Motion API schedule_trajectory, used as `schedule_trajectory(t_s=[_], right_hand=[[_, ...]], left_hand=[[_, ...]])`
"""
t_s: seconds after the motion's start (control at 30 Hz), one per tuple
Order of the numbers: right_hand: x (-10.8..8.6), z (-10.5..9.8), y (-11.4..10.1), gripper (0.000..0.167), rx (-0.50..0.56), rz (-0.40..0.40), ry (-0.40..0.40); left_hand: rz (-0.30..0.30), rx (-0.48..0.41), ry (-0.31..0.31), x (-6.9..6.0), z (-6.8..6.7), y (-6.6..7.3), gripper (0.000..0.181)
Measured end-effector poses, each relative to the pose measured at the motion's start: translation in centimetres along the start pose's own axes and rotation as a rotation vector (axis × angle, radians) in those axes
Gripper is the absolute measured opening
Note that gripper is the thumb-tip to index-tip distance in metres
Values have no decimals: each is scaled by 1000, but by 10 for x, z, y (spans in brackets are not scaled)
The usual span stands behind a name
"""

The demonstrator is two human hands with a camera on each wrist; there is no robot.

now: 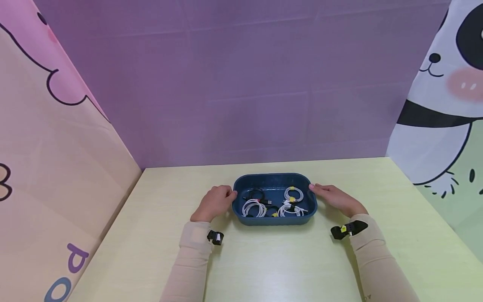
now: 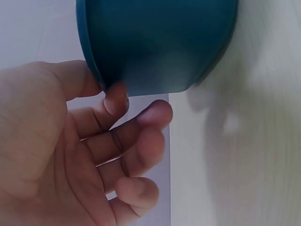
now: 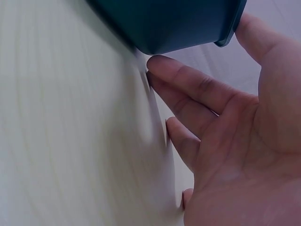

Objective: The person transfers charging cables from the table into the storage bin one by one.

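Observation:
A dark blue plastic bin (image 1: 274,221) sits on the table and holds several coiled cables. My left hand (image 1: 214,203) pinches the bin's rim at its left end; in the left wrist view, the thumb and index finger meet at the rim while the other fingers curl loosely below. At the right end is my right hand (image 1: 337,199), its thumb touching the rim. Its fingers (image 3: 197,84) extend fairly straight beside the bin's lower wall in the right wrist view. Inside lie a white cable coil (image 1: 253,208), another white coil (image 1: 293,194), a white cable bundle (image 1: 289,209) and a black cable (image 1: 256,193).
The pale wooden table (image 1: 264,268) reaches back to a purple backdrop (image 1: 241,84). Printed cloth panels stand at both sides, a panda panel (image 1: 434,142) on the right and a beige panel (image 1: 56,176) on the left.

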State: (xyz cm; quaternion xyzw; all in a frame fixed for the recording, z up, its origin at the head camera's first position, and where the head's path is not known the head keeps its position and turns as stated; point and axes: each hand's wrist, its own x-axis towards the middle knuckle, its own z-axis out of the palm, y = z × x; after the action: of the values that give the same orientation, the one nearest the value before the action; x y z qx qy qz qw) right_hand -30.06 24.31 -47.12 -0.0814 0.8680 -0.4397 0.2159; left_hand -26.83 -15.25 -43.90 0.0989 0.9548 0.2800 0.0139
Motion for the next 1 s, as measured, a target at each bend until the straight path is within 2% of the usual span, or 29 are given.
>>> schedule_trajectory(t_s=[0.3, 0.5, 0.73, 1.0], right_hand=[[1, 2, -1, 91, 4, -23, 9], [0, 1, 0, 83, 25, -54, 16], [2, 1, 0, 84, 18, -42, 18], [1, 1, 0, 82, 25, -46, 23]], left_hand=[[0, -6, -18, -2, -2, 1, 39], [5, 11, -19, -3, -6, 1, 30], [-20, 22, 13, -4, -14, -2, 26], [-25, -4, 87, -3, -15, -6, 40]])
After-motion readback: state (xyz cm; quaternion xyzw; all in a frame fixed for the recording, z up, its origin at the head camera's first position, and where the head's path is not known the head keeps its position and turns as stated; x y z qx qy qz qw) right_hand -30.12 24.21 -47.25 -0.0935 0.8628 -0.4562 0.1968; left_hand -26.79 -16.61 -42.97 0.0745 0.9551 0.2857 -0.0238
